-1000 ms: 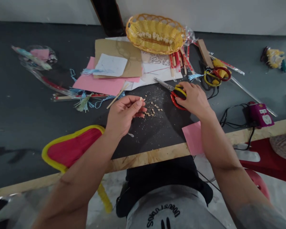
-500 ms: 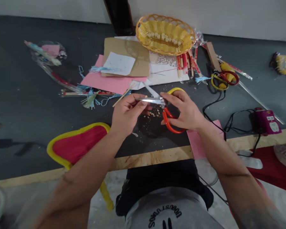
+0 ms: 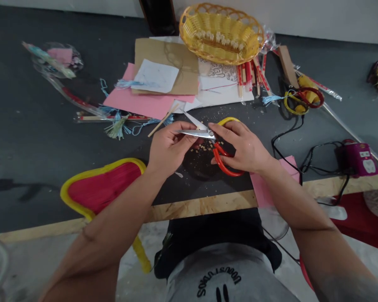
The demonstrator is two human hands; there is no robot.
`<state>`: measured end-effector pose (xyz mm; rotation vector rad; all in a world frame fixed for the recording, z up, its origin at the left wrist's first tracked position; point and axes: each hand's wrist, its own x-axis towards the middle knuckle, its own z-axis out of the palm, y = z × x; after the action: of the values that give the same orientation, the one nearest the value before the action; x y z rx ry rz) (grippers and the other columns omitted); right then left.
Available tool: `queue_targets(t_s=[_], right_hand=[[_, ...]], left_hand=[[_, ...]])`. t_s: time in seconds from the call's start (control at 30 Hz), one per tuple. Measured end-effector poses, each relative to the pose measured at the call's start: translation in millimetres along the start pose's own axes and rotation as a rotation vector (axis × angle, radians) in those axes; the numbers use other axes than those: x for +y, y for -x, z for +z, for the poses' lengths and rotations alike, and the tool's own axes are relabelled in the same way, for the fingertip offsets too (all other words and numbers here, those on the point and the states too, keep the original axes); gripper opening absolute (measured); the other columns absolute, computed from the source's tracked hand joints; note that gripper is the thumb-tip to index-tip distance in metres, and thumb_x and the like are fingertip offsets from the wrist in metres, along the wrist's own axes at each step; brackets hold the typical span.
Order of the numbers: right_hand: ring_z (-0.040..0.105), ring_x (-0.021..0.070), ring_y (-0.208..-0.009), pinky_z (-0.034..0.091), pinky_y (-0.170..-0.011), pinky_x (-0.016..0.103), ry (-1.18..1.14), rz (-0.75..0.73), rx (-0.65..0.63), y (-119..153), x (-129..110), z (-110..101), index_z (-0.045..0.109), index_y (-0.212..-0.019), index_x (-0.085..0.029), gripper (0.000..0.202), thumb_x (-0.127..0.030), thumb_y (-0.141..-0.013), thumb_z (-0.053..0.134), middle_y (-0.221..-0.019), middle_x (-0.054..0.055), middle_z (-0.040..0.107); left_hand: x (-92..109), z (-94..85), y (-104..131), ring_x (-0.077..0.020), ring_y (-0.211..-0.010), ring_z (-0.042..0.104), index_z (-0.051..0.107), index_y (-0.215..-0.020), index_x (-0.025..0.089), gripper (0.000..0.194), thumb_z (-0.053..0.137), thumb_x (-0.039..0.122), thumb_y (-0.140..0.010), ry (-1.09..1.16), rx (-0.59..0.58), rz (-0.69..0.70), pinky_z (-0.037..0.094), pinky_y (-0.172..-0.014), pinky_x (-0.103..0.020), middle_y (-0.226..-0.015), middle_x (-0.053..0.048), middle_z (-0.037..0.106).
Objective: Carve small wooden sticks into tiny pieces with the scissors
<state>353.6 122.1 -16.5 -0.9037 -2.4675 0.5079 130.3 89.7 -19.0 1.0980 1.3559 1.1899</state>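
Observation:
My right hand (image 3: 247,147) grips the scissors (image 3: 219,154), which have one red and one yellow handle loop. Their blades stand apart and point left, toward my left hand (image 3: 170,147). My left hand is closed, thumb against fingers, at the blades; a tiny pale piece shows at its fingertips, and a thin wooden stick (image 3: 162,121) lies or projects just above it. Whether that stick is in the hand is hard to tell. Small light-coloured cut bits (image 3: 204,147) are scattered on the dark table below the blades.
Behind the hands are a yellow woven basket (image 3: 221,33), brown card (image 3: 166,54), pink paper (image 3: 138,102) and blue tassels. To the right lie other scissors (image 3: 304,100), black cables and a purple box (image 3: 360,159). A red and yellow fan-like piece (image 3: 103,186) is at the left.
The view has shifted slightly, moving the basket and papers up in the picture. Both hands keep nearly the same pose, with the scissor blades still apart.

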Motion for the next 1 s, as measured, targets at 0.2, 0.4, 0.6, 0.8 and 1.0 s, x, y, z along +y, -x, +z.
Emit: queue_targets(t_s=[0.2, 0.4, 0.6, 0.8, 1.0], right_hand=[[0.059, 0.0299, -0.116, 0.053, -0.101, 0.047, 0.075, 0.0, -0.005, 1, -3, 2, 0.045, -0.151, -0.02, 0.077, -0.059, -0.088, 0.067, -0.121, 0.014, 0.062], [0.061, 0.0311, -0.113, 0.055, -0.097, 0.046, 0.169, 0.028, -0.044, 2, -9, -2, 0.046, -0.151, -0.018, 0.075, -0.053, -0.089, 0.068, -0.119, 0.015, 0.064], [0.061, 0.0282, -0.113, 0.055, -0.098, 0.042, 0.117, 0.031, 0.005, 1, -8, 0, 0.049, -0.148, -0.019, 0.068, -0.048, -0.089, 0.067, -0.121, 0.013, 0.064], [0.059, 0.0304, -0.113, 0.054, -0.099, 0.048, 0.065, -0.012, 0.033, -1, -4, 0, 0.052, -0.145, -0.02, 0.074, -0.061, -0.085, 0.068, -0.119, 0.013, 0.062], [0.059, 0.0302, -0.114, 0.053, -0.101, 0.048, 0.031, -0.025, 0.036, -1, -1, 2, 0.052, -0.145, -0.019, 0.078, -0.063, -0.084, 0.068, -0.118, 0.013, 0.061]], left_hand=[[1, 0.2, 0, -0.0171, -0.07, 0.071, 0.074, -0.087, 0.021, 0.021, 0.08, 0.04, -0.08, -0.012, 0.007, 0.034, 0.056, -0.068, -0.029, -0.077, -0.001, 0.074], [1, 2.0, 2, -0.0166, -0.065, 0.069, 0.073, -0.086, 0.022, 0.026, 0.08, 0.045, -0.078, -0.017, 0.02, 0.055, 0.056, -0.064, -0.028, -0.073, 0.0, 0.072], [-2, 1.2, 0, -0.0156, -0.063, 0.068, 0.073, -0.085, 0.021, 0.022, 0.079, 0.042, -0.08, -0.026, 0.038, 0.08, 0.056, -0.058, -0.026, -0.07, 0.0, 0.071], [-11, -1.1, -2, -0.014, -0.056, 0.066, 0.074, -0.084, 0.021, 0.013, 0.077, 0.033, -0.081, -0.062, 0.026, 0.14, 0.057, -0.055, -0.025, -0.065, 0.001, 0.069], [-9, -2.6, -2, -0.0139, -0.052, 0.064, 0.074, -0.083, 0.021, 0.01, 0.076, 0.03, -0.082, -0.086, -0.004, 0.156, 0.056, -0.053, -0.025, -0.061, -0.001, 0.067]])
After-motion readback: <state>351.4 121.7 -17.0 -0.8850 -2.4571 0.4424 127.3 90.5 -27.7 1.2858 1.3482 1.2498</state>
